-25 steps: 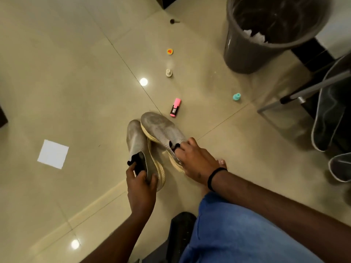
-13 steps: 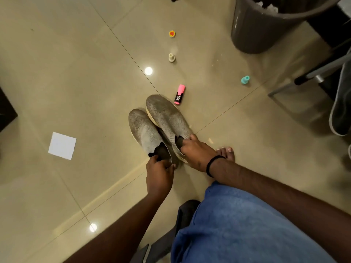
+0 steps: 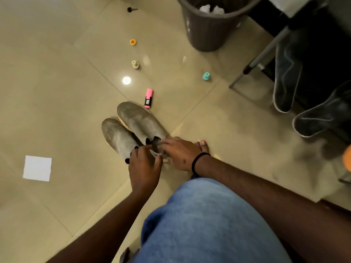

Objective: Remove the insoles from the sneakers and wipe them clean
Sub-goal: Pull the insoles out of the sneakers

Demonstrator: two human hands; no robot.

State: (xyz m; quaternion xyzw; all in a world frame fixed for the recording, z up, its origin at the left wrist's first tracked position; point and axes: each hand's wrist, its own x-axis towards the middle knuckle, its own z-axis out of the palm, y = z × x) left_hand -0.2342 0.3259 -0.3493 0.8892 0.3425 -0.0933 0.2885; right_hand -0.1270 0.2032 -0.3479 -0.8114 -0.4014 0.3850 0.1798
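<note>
Sneakers sit side by side on the tiled floor (image 3: 57,92) in the middle of the view, toes pointing far and left, heels toward the person. Going by size, the biggest thing near is a knee in blue jeans (image 3: 209,221), low and right of centre. Far and right of centre stands a dark ribbed bin (image 3: 207,31) with crumpled white paper inside. At the right edge, dark shoes with pale rims lean by a metal leg (image 3: 254,61).

The right sneaker (image 3: 138,120) lies a little farther than the left sneaker (image 3: 117,136); their sides touch. Both are grey knit with pale soles. No insole can be made out; the openings are covered by the hands and blurred.

The left hand (image 3: 145,169) is at the heel of the left sneaker, fingers curled round the collar and gripping it. The right hand (image 3: 178,153), a black band on its wrist, lies over the heel of the right sneaker, fingertips bent into the opening and holding its edge. Bare toes (image 3: 202,144) show just beyond that hand.

A white paper square (image 3: 37,168) lies well to the left of the sneakers. A pink highlighter (image 3: 148,98) rests just beyond the right sneaker's toe. Farther off are a teal cap (image 3: 206,76), a cream cap (image 3: 135,64), a yellow cap (image 3: 132,42) and a small dark piece (image 3: 131,9), all apart from each other.
</note>
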